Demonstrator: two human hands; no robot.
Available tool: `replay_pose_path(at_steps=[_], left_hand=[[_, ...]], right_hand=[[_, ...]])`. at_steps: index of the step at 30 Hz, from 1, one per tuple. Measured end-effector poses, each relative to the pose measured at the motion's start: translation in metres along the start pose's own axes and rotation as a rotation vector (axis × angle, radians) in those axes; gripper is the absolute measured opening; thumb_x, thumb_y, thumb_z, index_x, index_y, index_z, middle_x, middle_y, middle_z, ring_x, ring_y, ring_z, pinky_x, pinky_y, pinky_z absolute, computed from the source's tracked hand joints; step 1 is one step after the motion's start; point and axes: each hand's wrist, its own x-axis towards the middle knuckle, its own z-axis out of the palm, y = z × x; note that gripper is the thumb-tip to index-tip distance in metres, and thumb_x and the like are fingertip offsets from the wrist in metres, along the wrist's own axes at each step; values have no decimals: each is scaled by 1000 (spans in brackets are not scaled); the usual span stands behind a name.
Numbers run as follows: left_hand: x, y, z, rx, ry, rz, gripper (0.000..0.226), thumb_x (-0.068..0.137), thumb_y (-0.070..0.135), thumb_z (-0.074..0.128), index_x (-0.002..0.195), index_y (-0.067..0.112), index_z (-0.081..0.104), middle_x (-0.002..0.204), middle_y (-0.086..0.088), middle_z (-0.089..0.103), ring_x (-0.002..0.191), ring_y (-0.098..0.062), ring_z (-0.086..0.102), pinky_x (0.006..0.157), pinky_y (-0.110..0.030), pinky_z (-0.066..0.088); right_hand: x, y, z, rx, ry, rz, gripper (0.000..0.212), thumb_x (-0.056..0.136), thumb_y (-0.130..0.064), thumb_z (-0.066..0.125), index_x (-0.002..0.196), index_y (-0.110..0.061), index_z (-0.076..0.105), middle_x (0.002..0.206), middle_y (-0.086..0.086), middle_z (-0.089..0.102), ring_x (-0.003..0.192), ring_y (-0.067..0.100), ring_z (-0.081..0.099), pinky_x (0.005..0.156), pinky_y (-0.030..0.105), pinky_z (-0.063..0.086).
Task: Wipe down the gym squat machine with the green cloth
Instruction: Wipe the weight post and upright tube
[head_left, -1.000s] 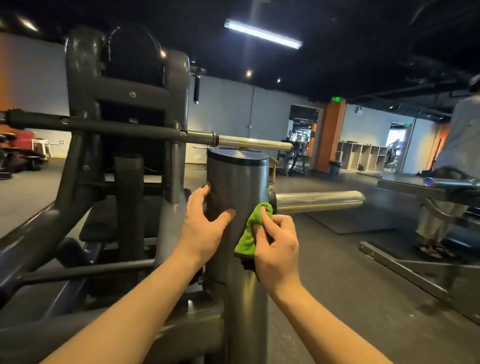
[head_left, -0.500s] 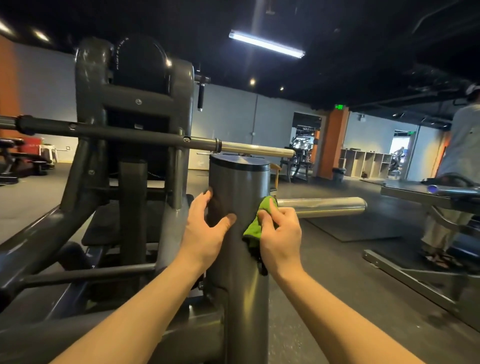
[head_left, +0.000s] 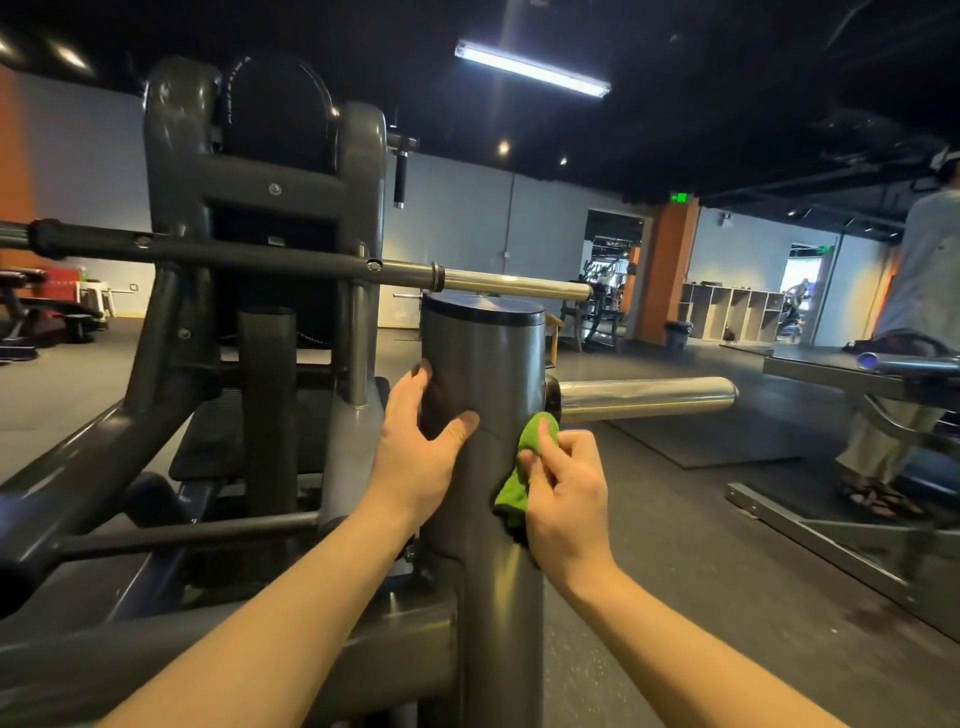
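Wiping is in hand on one part of the squat machine (head_left: 260, 208), as far as the head view shows, which is the only view.

The green cloth (head_left: 522, 470) lies bunched against the right side of the upright post (head_left: 483, 364), a little below the chrome peg (head_left: 644, 399) that sticks out to the right. The right hand (head_left: 566, 499) pinches the cloth between thumb and curled fingers and presses it on the metal. The left hand (head_left: 415, 452) grasps the same post from the other side, thumb across the front and fingers round the left side, and carries no cloth; I judge that it only steadies.

How much is done I cannot tell for sure, because the grey paint shows no wet streak and no dust line. I judge the task to be at an early or middle stage: the cloth covers only a small patch of the post. The black cap on top, the long bar (head_left: 260, 257), the back pad (head_left: 275, 114) and the lower frame tubes (head_left: 182, 532) are away from the cloth and probably remain to be wiped.
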Motion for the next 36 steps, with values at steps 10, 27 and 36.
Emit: replay_pose_path(at_steps=[10,27,36], left_hand=[[-16,-1,-5,112,39,-54,65,92,33,74,149,25,44,144,9,47,130,-8,43,113,-36,41],[-58,-37,-5,66,-59,-100,69,94,19,72,154,30,39,135,28,41,135,-3,40,115,-33,40],[-57,-40,-9,97,-64,-92,68,93,30,73,152,39,40,141,22,42,135,-11,44,111,-47,48]], right_hand=[[55,-3,10,5,81,-78,40,99,-4,56,137,-12,62,129,-2,52,118,16,46,103,13,37],[32,-2,3,180,34,-44,49,89,17,52,130,-6,66,112,3,50,110,12,55,100,21,48],[46,-20,-2,-23,-115,-250,57,79,20,65,132,-2,64,117,10,47,113,27,47,96,16,49]])
